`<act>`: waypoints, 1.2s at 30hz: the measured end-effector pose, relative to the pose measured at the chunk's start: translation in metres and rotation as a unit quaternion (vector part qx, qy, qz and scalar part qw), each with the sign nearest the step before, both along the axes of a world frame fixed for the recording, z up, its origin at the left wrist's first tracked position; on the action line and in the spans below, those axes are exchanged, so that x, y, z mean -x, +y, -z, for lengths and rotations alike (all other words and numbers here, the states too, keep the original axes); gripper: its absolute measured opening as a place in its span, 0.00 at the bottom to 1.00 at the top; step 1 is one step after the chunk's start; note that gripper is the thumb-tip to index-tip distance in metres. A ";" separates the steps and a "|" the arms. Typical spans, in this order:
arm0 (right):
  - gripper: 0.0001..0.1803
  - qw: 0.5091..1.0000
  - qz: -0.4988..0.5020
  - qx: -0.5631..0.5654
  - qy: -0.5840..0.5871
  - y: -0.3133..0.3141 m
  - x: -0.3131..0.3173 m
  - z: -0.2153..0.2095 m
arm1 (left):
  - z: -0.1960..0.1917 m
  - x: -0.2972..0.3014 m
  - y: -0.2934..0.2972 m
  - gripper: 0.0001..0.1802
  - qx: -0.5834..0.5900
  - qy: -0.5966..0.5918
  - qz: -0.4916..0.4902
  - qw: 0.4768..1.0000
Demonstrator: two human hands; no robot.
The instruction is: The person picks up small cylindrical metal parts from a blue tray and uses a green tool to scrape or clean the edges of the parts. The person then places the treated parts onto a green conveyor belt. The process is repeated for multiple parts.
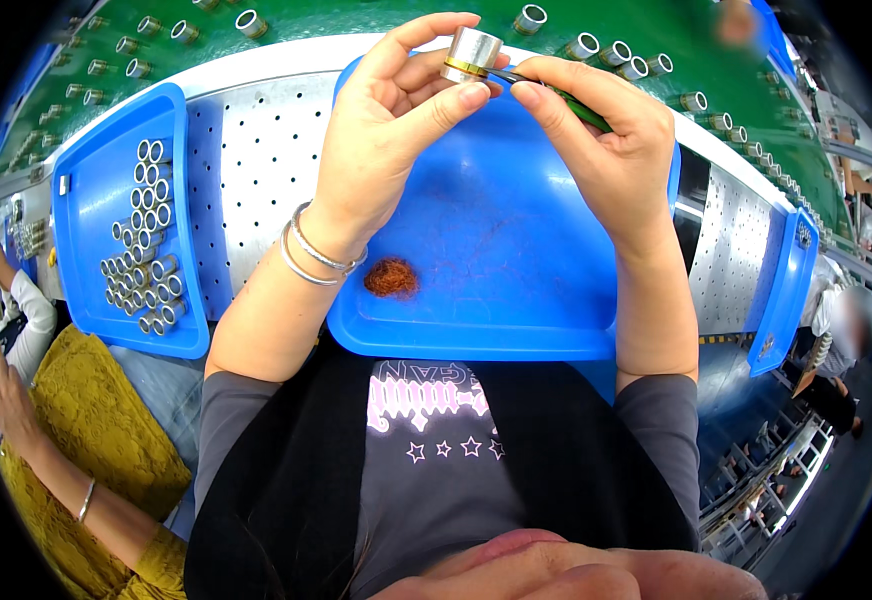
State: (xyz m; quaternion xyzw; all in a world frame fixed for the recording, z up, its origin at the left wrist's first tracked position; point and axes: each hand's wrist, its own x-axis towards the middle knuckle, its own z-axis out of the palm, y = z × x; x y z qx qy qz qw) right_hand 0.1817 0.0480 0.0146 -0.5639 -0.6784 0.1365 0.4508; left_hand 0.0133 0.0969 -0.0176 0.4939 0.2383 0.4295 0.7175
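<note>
So the left hand (386, 130) has its grip clamped on a small silver metal cylinder (470, 55) with a brass band, held up above the middle blue tray (516, 290). Right hand (596, 130) is pinched tight on a thin green-handled tool (578, 108), tip touching the cylinder. A reddish fuzzy clump (391, 277) sits in that tray. Left tray (91, 200) holds rows of metal tubes (146, 240) on the perforated table (256, 160).
</note>
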 end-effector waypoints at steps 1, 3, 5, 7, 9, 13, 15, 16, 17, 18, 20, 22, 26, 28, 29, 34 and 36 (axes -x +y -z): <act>0.07 1.000 0.002 0.002 0.001 0.000 0.000 0.001 | 0.000 0.000 0.000 0.27 0.000 0.001 0.000 1.000; 0.08 1.000 0.000 0.004 0.003 0.000 0.000 0.002 | 0.000 0.000 0.001 0.27 0.000 0.005 0.002 1.000; 0.08 1.000 -0.006 0.002 0.003 0.001 -0.001 0.003 | -0.001 0.001 0.001 0.27 0.001 0.012 0.004 1.000; 0.08 0.997 -0.035 0.016 0.067 0.001 -0.002 0.002 | -0.003 -0.002 -0.001 0.27 0.008 0.008 -0.009 1.000; 0.08 0.993 -0.034 0.054 0.098 -0.001 -0.004 -0.003 | -0.005 0.000 -0.002 0.27 0.009 0.009 0.004 1.000; 0.08 0.978 -0.031 0.124 0.166 0.000 -0.005 -0.013 | -0.008 0.005 0.000 0.27 0.003 0.031 0.086 0.996; 0.09 0.960 -0.090 0.138 0.227 0.004 -0.013 -0.008 | -0.009 0.005 0.001 0.28 0.006 0.037 0.125 0.991; 0.09 0.942 -0.104 0.185 0.260 0.002 -0.015 -0.014 | -0.009 0.005 0.000 0.28 0.010 0.033 0.140 0.990; 0.08 0.942 -0.108 0.204 0.243 0.002 -0.020 -0.018 | -0.009 0.005 -0.001 0.28 0.015 0.029 0.155 0.987; 0.08 0.942 -0.112 0.222 0.226 0.003 -0.026 -0.023 | -0.008 0.005 -0.002 0.29 -0.002 0.029 0.144 0.989; 0.09 0.949 -0.085 0.228 0.201 0.004 -0.034 -0.028 | -0.010 0.005 -0.004 0.28 -0.016 0.077 0.137 0.987; 0.09 0.976 -0.013 0.172 0.134 0.013 -0.041 -0.024 | -0.010 0.005 -0.005 0.26 -0.056 0.136 0.148 0.978; 0.11 0.991 0.052 0.121 -0.013 0.045 -0.044 0.012 | 0.005 0.002 -0.006 0.21 -0.205 0.193 0.162 0.946; 0.10 0.990 0.067 0.105 -0.059 0.065 -0.050 0.040 | 0.000 0.001 -0.006 0.16 -0.243 0.217 0.165 0.931; 0.10 0.985 0.080 0.099 -0.113 0.072 -0.044 0.043 | -0.006 0.002 -0.005 0.15 -0.199 0.248 0.182 0.930; 0.10 0.966 0.112 0.111 -0.207 0.094 -0.034 0.047 | -0.001 0.003 -0.002 0.11 -0.150 0.221 0.135 0.954; 0.10 0.970 0.127 0.074 -0.192 0.105 -0.050 0.045 | 0.001 0.002 0.000 0.11 -0.193 0.196 0.088 0.958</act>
